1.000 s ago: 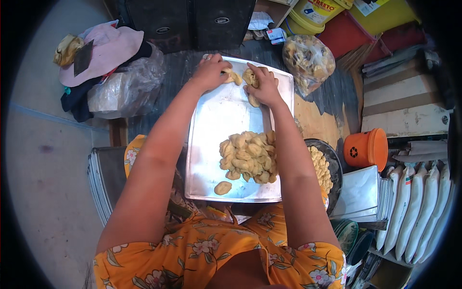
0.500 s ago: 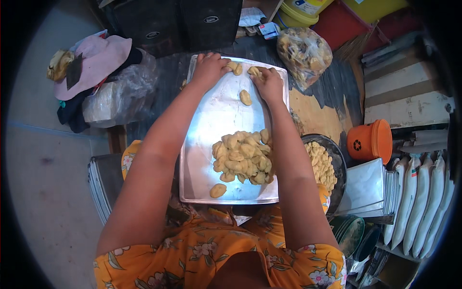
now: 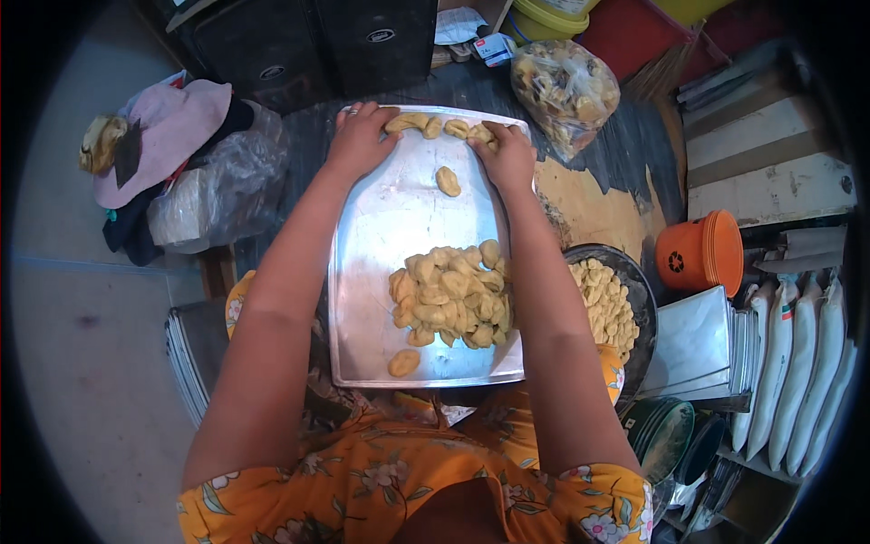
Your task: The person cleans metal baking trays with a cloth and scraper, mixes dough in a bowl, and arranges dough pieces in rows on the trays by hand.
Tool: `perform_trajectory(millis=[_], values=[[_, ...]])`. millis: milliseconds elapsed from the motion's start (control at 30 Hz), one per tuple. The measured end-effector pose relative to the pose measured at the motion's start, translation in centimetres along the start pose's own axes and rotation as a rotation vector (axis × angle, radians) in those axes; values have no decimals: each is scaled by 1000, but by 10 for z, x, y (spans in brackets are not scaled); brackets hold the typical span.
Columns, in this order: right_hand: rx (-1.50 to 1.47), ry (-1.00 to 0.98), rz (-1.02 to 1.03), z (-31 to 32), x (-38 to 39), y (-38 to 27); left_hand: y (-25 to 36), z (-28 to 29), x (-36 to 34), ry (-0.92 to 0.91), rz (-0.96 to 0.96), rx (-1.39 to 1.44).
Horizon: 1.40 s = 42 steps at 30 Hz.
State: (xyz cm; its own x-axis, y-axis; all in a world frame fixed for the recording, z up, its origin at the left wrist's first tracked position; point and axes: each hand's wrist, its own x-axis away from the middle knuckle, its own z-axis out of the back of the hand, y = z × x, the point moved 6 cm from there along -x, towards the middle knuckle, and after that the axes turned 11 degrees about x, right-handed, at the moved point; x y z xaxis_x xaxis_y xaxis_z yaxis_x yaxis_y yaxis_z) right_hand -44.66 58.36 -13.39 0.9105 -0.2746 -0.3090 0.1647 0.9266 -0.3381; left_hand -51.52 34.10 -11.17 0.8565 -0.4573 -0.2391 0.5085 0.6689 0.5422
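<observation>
While doughy pieces (image 3: 449, 295) are lying heaped on the metal tray (image 3: 399, 208), left hand (image 3: 361, 140) and right hand (image 3: 510, 161) are resting curled against a row (image 3: 432, 128) along its far edge; gripping or not, I can't tell!

You have two hands (image 3: 361, 142) at one tray (image 3: 376, 222), one dough heap (image 3: 451, 292), two lone dough pieces (image 3: 448, 181), one pink hat (image 3: 186, 122).

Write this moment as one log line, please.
left hand: touching pale lumps, far end of tray | right hand: touching lumps there too | heap: toward near end
</observation>
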Motion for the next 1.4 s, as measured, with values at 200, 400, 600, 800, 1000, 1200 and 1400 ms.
perform_trajectory(millis=[200, 400, 600, 800, 1000, 1200, 1400], values=[[-96, 45, 54, -4, 1, 17, 52, -14, -8, 120, -407, -69], [-37, 98, -16, 5, 3, 9, 62, -40, -35, -77, -315, -113], [108, 66, -71, 8, 18, 40, 80, -53, -43, -2, -429, -84], [102, -47, -66, 12, 26, 24, 82, -55, -45, -43, -343, -112], [51, 115, 192, 30, 16, -16, 37, 12, 7, -84, -91, -90], [111, -139, 208, -2, -22, -43, -12, 6, 1, -117, -72, 77], [112, -46, 310, 14, -19, -66, -20, 5, -10, -1, -110, 160]])
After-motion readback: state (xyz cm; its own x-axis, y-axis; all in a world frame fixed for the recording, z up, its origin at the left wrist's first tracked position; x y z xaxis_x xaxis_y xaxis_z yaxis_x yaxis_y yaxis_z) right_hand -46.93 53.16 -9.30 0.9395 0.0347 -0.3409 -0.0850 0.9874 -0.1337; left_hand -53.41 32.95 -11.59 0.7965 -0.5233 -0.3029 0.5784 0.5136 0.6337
